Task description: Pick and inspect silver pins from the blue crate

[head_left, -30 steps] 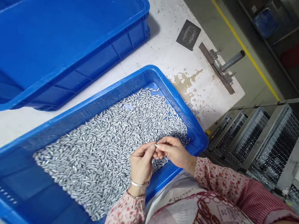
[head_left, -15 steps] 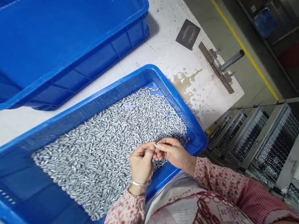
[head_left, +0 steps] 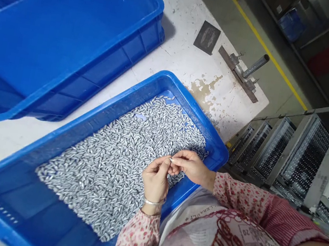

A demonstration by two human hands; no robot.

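Silver spindle-shaped piece (head_left: 171, 160), held above a blue plastic tray (head_left: 44, 212).
Left hand (head_left: 156, 182) and right hand (head_left: 190, 166): thumb-and-finger pinches, closed on the piece, at the tray's three o'clock; loose silver pieces (head_left: 114, 165) beneath. From there: blue crate (head_left: 126, 46) at ten o'clock, dark square plate (head_left: 207, 37) at twelve.

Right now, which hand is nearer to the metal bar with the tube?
Right. In the picture, the right hand is below and left of the metal bar; the left hand lies farther that way.
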